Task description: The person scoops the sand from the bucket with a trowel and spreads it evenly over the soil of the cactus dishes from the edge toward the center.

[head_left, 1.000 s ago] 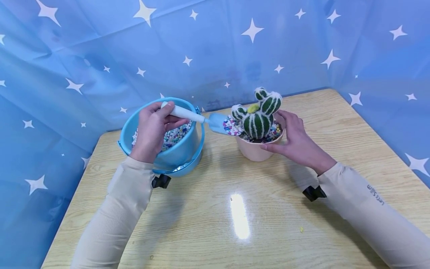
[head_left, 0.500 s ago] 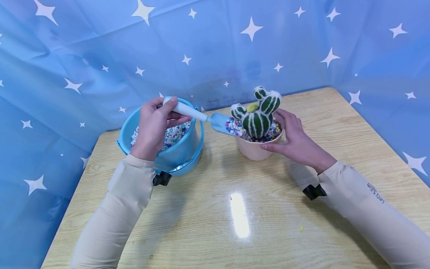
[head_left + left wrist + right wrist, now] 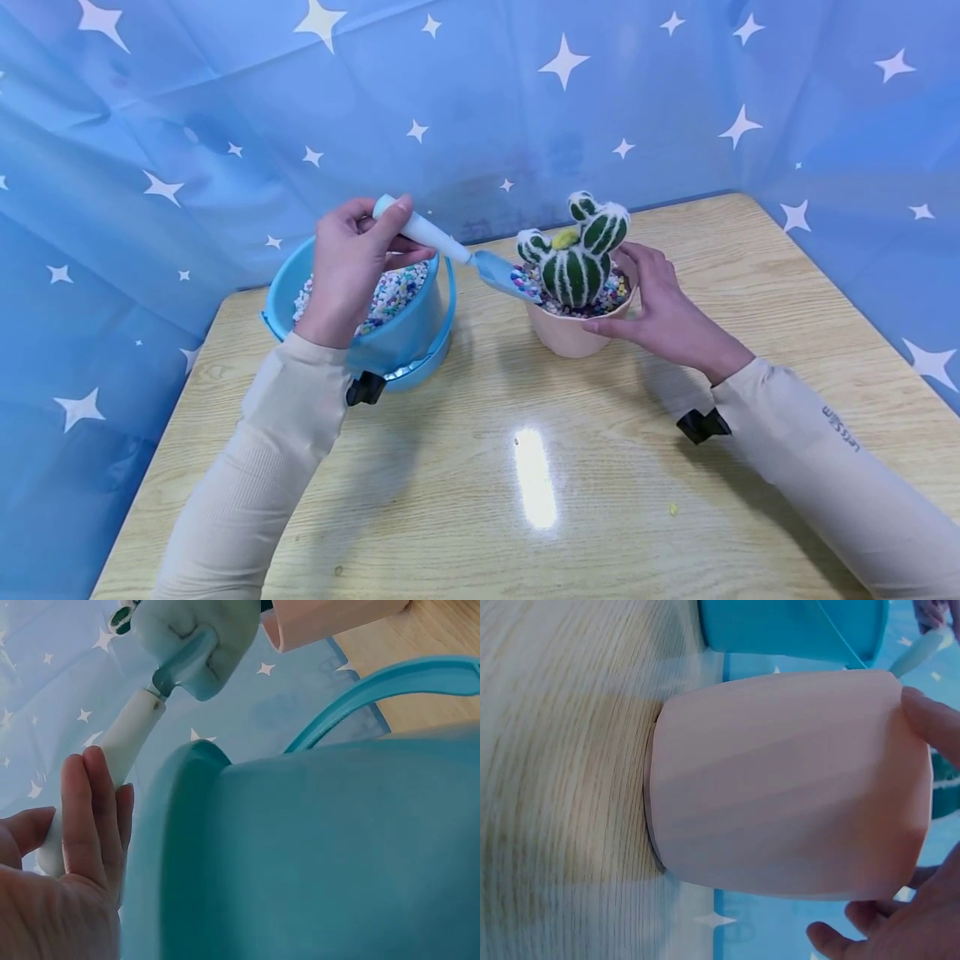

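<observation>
My left hand point(image 3: 352, 258) grips a small trowel point(image 3: 431, 236) by its white handle. The trowel's light blue blade point(image 3: 497, 273) slants down to the left rim of a pink flower pot point(image 3: 568, 337), with coloured pebbles point(image 3: 527, 282) at its tip. In the pot stands a green cactus point(image 3: 576, 275) with white fuzzy stripes, and more pebbles lie round its base. My right hand point(image 3: 663, 308) holds the pot's right side, thumb at the front rim; in the right wrist view the pot point(image 3: 787, 784) hides part of the fingers.
A blue bucket point(image 3: 405, 342) of coloured pebbles stands under and behind my left hand, its handle point(image 3: 442, 350) hanging down on the right. The wooden table point(image 3: 450, 483) ends at a blue star-patterned cloth point(image 3: 480, 108).
My left hand has risen and moved slightly right, raising the handle end so the trowel tilts down more steeply toward the pot. Fewer pebbles show on the blade. The right hand stays put.
</observation>
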`<state>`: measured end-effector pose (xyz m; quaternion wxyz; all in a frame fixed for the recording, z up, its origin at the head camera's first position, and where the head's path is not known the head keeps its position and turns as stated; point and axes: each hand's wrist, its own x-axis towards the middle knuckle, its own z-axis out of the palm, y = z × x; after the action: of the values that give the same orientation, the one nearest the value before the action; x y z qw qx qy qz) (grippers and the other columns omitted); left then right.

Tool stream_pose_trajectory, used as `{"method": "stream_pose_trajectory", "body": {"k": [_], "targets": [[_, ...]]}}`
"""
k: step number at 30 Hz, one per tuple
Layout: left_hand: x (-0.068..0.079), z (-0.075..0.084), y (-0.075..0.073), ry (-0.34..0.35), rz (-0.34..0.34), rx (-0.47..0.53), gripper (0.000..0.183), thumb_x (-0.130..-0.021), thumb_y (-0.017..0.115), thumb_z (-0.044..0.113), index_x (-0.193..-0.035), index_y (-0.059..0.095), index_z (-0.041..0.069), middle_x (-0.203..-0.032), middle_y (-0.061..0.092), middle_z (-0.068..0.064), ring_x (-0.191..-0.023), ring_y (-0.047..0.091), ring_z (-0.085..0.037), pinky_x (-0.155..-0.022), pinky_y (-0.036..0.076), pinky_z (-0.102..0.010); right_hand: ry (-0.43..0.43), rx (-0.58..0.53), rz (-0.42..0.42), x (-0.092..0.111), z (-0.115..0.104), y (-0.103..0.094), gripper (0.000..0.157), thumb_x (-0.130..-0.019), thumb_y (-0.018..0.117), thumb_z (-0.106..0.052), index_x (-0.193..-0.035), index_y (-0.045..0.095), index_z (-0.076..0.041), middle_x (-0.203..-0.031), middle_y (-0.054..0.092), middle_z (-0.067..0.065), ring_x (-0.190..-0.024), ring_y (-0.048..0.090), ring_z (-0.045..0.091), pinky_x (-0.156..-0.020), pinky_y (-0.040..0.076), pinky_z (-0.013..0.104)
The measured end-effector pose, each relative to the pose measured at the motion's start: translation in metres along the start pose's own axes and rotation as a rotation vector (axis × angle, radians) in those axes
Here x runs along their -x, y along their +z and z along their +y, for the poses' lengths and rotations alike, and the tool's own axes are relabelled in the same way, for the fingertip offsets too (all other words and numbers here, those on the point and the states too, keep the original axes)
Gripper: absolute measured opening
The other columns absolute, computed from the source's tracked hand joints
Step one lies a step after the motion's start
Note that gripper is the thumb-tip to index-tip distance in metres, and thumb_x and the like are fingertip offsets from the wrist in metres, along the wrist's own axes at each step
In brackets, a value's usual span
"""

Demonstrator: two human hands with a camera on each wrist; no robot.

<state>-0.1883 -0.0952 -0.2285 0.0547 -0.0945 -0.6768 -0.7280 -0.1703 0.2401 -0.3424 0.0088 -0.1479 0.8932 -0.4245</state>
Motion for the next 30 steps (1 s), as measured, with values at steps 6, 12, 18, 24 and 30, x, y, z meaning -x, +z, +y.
{"method": "stream_pose_trajectory", "body": {"k": [6,12,18,24,30], "targets": [[0.0,0.003,0.005,0.027,-0.017,-0.006,0.033,-0.092,0.072,0.02,-0.108,0.06,-0.006,-0.095,0.068,-0.024,-0.075,0.071,-0.028,-0.075,0.062,-0.044,-0.003,-0.022,-0.016,-0.001,0.002,0.0,0.112,-0.082,0.081,-0.042,-0.158,0.004,-0.015,-0.16,0.005,0.015,-0.145,0.001,0.036,-0.111,0.018,0.069],[0.002,0.007,0.009,0.044,-0.038,-0.033,0.033,-0.091,0.072,0.02,-0.109,0.06,-0.005,-0.098,0.068,-0.024,-0.076,0.07,-0.03,-0.074,0.062,-0.043,-0.006,-0.005,-0.009,-0.001,0.003,0.0,0.112,-0.081,0.082,-0.041,-0.157,0.006,-0.01,-0.157,0.009,0.019,-0.143,0.007,0.038,-0.112,0.018,0.068],[0.004,0.011,0.011,0.062,-0.043,-0.03,0.033,-0.091,0.073,0.02,-0.109,0.06,-0.005,-0.098,0.068,-0.025,-0.074,0.07,-0.031,-0.073,0.062,-0.044,-0.006,-0.015,-0.026,-0.002,0.005,-0.001,0.114,-0.081,0.082,-0.041,-0.157,0.002,-0.01,-0.159,0.005,0.018,-0.145,0.004,0.037,-0.113,0.017,0.067],[0.005,0.013,0.005,0.09,-0.025,-0.03,0.031,-0.092,0.072,0.02,-0.107,0.061,-0.005,-0.095,0.068,-0.025,-0.075,0.07,-0.031,-0.073,0.062,-0.045,-0.009,-0.021,-0.02,-0.003,0.005,-0.001,0.114,-0.08,0.083,-0.04,-0.157,0.005,-0.011,-0.157,0.009,0.018,-0.144,0.008,0.037,-0.112,0.019,0.067],[0.01,0.015,-0.014,0.136,0.025,-0.008,0.028,-0.094,0.069,0.019,-0.104,0.064,-0.007,-0.095,0.067,-0.025,-0.074,0.07,-0.03,-0.075,0.061,-0.045,-0.014,-0.038,-0.034,-0.004,0.006,-0.002,0.113,-0.08,0.083,-0.039,-0.158,0.005,-0.013,-0.157,0.009,0.017,-0.143,0.009,0.036,-0.112,0.019,0.067]]}}
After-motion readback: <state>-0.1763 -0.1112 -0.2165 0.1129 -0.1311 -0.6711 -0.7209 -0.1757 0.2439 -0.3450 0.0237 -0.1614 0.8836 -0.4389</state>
